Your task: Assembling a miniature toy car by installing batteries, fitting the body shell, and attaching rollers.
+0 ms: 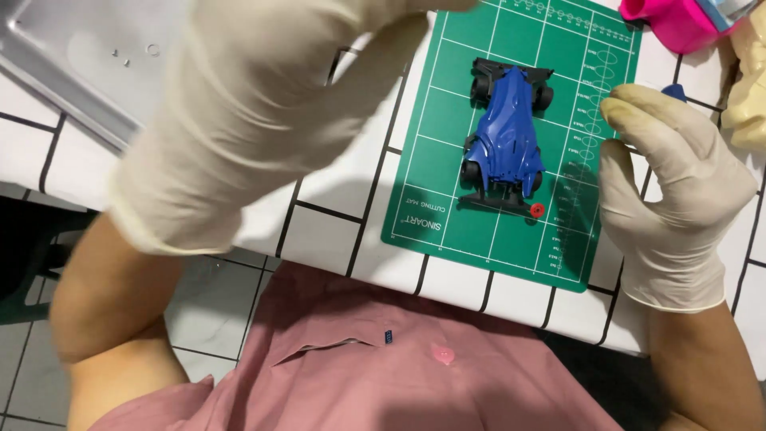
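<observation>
A glossy blue plastic toy race car (504, 140) with black rubber tyres, a black rear wing and a small red roller at its lower corner lies at the centre right of the frame on a green gridded cutting mat (447, 199), which rests on a white tiled counter (335, 191) with dark grout lines. The right hand (674, 195), in a matte cream latex glove, sits at the mat's right edge, just beside the car but apart from it; its fingers curl loosely together around a blue tool tip (675, 91) that barely shows, so the grip itself cannot be told. The left hand (255, 112), gloved alike and blurred, hovers in the upper left above the counter, fingers close together, holding nothing visible.
</observation>
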